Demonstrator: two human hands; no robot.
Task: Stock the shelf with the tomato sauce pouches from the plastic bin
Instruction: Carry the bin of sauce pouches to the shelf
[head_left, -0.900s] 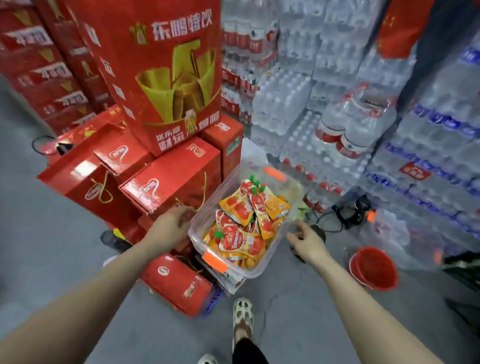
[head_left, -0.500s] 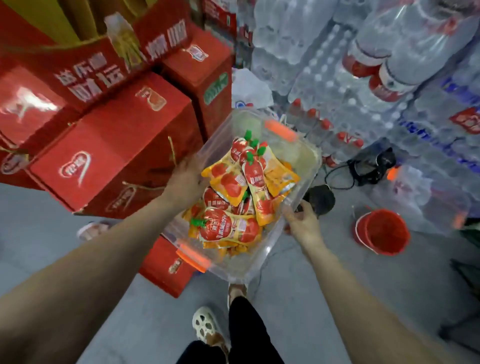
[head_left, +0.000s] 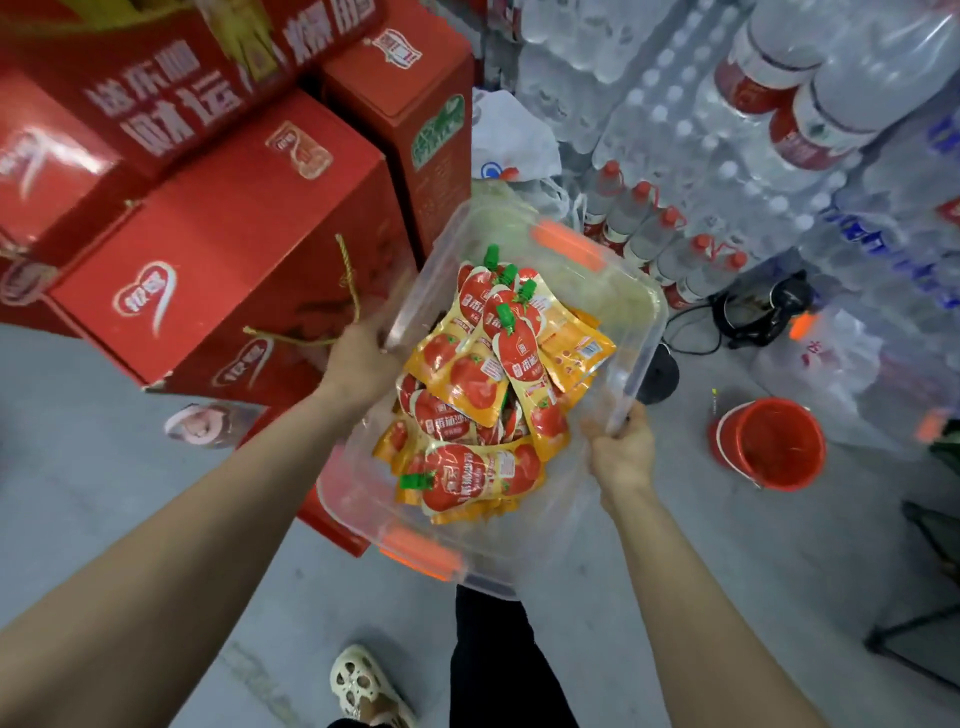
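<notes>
I have the plastic bin (head_left: 631, 312) carried between both hands in the middle of the frame, with its long axis running from lower left to upper right. My left hand (head_left: 358, 358) grips the bin's left long side. Its fingers (head_left: 387, 332) are curled over the rim there, partly blurred behind the clear wall. My right hand (head_left: 621, 457) grips the opposite rim, with the fingers wrapped over the edge and the thumb on the outside.

The tomato sauce pouches (head_left: 483, 384) lie in a loose heap inside the bin, all of them below the rim. They are yellow and red with green caps. Several caps point to the upper part of the frame, and one pouch near the bottom of the heap lies crosswise with its cap to the left. An orange latch (head_left: 569, 244) sits on the far end of the bin and a second orange latch (head_left: 421, 556) on the near end.

Stacked red cartons (head_left: 223, 249) fill the upper left of the frame, just beside my left hand. Shrink-wrapped water bottle packs (head_left: 675, 130) fill the upper right. A red bucket (head_left: 774, 441) stands on the grey floor (head_left: 104, 467) at the right, apart from the bin. At the bottom centre my black trouser leg (head_left: 498, 660) shows below the bin's near end, with a pale sandal (head_left: 363, 686) to its left.
</notes>
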